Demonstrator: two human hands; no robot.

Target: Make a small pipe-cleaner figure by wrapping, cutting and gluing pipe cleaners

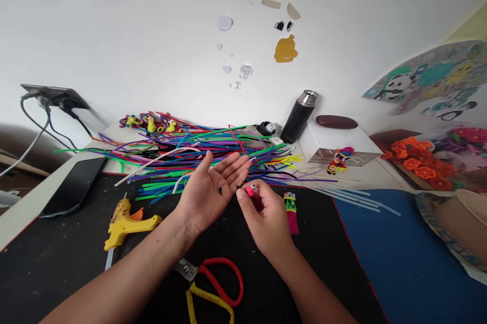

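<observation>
My left hand [209,189] is open, palm up, with the fingers stretched out and a tiny black piece [220,190] lying on the palm. Beside its fingertips, my right hand [268,212] pinches a small pink-and-white figure piece [251,189] with a dark eye-like dot; the fingers hide the rest of it. Another small dark bit shows near the right thumb tip. Just right of that hand, a colourful pipe-cleaner piece [290,205] with a magenta lower end lies on the black mat [319,258]. Below the hands are scissors [224,283] with red and yellow handles.
A yellow glue gun [125,225] and a phone [74,187] lie at left. Pipe cleaners [213,146] heap along the wall. Behind stand a black flask [299,118] and a white box [323,144] with a small figure [340,160]. Glue sticks [353,197] lie at right.
</observation>
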